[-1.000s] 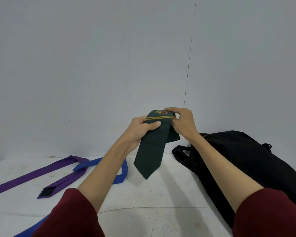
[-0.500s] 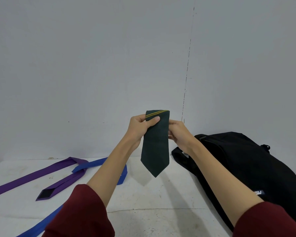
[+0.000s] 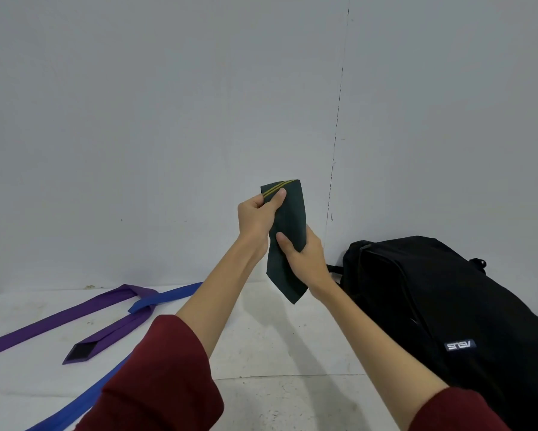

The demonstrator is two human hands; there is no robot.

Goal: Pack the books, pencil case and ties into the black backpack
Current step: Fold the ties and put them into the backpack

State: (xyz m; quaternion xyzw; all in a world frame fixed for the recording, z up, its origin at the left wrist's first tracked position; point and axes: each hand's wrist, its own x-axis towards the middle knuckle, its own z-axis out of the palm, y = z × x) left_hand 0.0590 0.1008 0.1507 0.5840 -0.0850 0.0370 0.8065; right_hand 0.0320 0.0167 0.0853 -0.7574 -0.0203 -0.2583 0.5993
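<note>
Both hands, left hand (image 3: 255, 219) pinching top, right hand (image 3: 305, 259) gripping middle, hold the folded green tie (image 3: 288, 244) left of the black backpack (image 3: 448, 306); next likely means stowing it inside.

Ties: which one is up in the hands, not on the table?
The green tie, folded, with yellow stripes on top. Both hands hold it up; the purple tie and blue tie lie on the table.

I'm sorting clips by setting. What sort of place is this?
Probably a plain staged workspace, not a lived-in room: bare grey wall, scuffed white table, with only ties and a black backpack laid out.
</note>
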